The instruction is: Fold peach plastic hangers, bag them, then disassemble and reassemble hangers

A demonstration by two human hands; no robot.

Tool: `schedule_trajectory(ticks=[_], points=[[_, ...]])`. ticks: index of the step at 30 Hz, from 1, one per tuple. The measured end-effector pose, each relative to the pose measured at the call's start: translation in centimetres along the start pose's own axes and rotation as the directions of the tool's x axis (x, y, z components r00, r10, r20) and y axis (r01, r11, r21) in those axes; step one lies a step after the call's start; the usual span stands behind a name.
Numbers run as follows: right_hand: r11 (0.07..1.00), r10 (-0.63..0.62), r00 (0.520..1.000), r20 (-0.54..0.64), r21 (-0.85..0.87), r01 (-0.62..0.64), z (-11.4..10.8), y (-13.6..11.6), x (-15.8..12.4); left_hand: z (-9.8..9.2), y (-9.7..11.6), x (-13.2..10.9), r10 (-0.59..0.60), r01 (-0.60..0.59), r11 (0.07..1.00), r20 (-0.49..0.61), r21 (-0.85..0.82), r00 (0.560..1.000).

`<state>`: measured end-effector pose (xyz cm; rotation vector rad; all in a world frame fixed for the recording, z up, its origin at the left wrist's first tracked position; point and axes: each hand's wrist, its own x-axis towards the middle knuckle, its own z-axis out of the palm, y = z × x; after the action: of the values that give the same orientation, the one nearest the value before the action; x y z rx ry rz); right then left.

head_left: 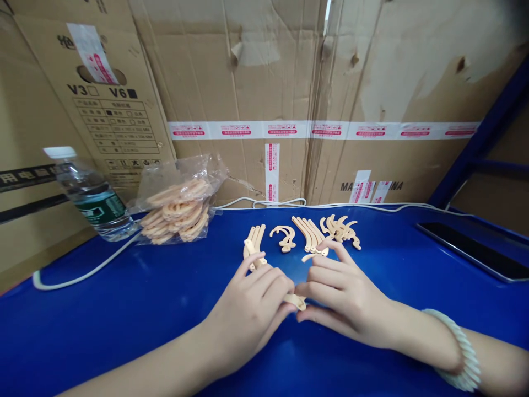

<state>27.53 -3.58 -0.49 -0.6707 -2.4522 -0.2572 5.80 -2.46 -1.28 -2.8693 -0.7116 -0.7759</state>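
Peach plastic piece (296,301), small, curved and flat, sits pinched between your left hand (252,309) and right hand (345,298), low over the blue table (124,298), near its middle.

Your left hand (252,309) and right hand (343,298) meet low over the blue table (144,298), both pinching one peach plastic piece (296,301). Just beyond them lie loose hooked pieces (314,234). Far left is a clear bag (177,212) of more, beside a water bottle (93,198).
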Motion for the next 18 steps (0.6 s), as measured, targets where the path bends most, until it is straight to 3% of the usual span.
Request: schedule_trajectory(ticks=[4, 8, 15, 18], points=[[1.000, -0.012, 1.000, -0.003, 0.004, 0.012, 0.3, -0.1, 0.0, 0.3, 0.2, -0.1, 0.006, -0.006, 1.000, 0.038, 0.001, 0.999], [0.994, 0.056, 0.998, 0.029, 0.092, -0.058, 0.4, -0.2, 0.0, 0.0, 0.3, -0.1, -0.018, 0.020, 0.999, 0.054, -0.037, 0.998], [0.971, 0.129, 0.992, 0.005, 0.203, -0.128, -0.1, -1.0, 0.5, -0.6, 0.2, -0.1, -0.029, 0.026, 0.996, -0.037, -0.087, 0.999], [0.950, 0.161, 0.987, -0.025, 0.277, -0.148, -0.2, -1.1, 0.6, -0.9, 0.1, -0.3, 0.037, -0.038, 0.999, -0.085, -0.011, 0.996]])
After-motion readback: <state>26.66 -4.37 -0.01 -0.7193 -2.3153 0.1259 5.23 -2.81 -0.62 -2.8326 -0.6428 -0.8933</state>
